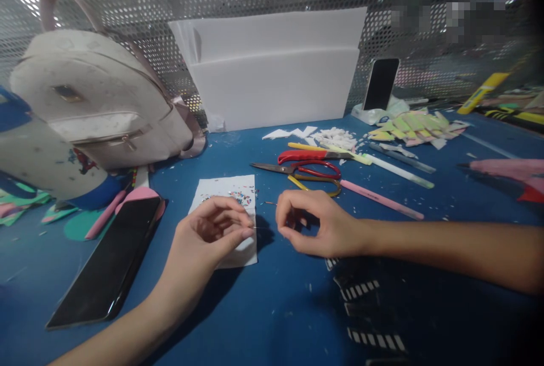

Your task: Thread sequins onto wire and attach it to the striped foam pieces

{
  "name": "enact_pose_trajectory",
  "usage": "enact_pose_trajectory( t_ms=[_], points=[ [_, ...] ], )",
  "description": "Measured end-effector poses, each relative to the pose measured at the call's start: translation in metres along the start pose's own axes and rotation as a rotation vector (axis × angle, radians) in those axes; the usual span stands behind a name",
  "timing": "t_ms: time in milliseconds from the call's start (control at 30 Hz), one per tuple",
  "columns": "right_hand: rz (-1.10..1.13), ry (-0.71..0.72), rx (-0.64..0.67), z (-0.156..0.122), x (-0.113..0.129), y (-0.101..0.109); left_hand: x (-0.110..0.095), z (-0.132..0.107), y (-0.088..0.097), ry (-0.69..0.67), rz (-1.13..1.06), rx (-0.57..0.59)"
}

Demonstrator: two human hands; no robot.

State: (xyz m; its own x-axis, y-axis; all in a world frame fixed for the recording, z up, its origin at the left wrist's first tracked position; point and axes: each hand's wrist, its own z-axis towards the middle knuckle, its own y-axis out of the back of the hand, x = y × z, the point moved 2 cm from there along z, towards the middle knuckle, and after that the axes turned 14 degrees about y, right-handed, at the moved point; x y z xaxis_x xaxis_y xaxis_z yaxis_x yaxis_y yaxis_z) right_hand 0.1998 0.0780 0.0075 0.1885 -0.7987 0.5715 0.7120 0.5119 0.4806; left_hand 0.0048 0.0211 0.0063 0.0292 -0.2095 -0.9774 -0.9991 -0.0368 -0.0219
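Observation:
Over a white paper sheet (244, 254) my left hand (208, 233) is closed in a pinch, with a fine thread-like strand (264, 228) at its fingertips. The strand is too thin to tell whether it is thread, wire or a needle. Just to the right, my right hand (321, 223) has thumb and index finger pressed together; whatever sits in that pinch is hidden. Many tiny coloured beads or bits (238, 197) are scattered on the sheet's upper part. A pair of scissors (272, 168) with red and yellow handles lies beyond my right hand.
A red-handled cutter (304, 155), a pink pen (382, 200) and paper scraps (338, 138) lie behind. On the left are a black phone (106, 264), a jug (51, 145) and a backpack (106, 94). A pink glue gun (505, 167) is at right; black-and-white strips (361, 291) lie in front.

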Motion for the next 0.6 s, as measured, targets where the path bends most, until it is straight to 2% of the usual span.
enact_pose_trajectory(
  t_ms=[600],
  points=[
    [0.01, -0.002, 0.006, -0.0011, 0.0009, 0.0, 0.0003, 0.0013, 0.0007, -0.002, -0.008, -0.021]
  ],
)
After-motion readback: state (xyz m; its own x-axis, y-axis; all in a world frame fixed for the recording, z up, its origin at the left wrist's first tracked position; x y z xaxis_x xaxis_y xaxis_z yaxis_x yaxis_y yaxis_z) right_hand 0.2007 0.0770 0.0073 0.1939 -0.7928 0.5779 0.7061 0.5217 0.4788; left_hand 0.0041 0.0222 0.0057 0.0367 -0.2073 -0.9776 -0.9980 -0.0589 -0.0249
